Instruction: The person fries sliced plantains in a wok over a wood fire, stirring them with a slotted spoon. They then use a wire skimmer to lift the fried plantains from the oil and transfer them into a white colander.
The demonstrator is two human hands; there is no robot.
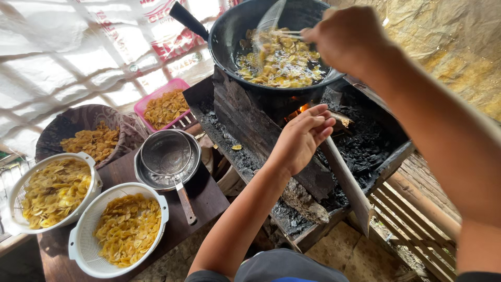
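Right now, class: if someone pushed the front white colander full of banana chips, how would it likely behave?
The white colander would probably slide easily, since it looks like thin plastic on a smooth wooden table. It sits near the table's edge, so it might tip off. The chips are heaped loosely and look brittle, so some could spill or break.

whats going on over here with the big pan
A person is frying yellow chips in a black wok over a wood fire. The right hand stirs them with thin sticks; the left hand reaches toward a piece of firewood by the flames. Two white colanders of chips sit on the dark table.
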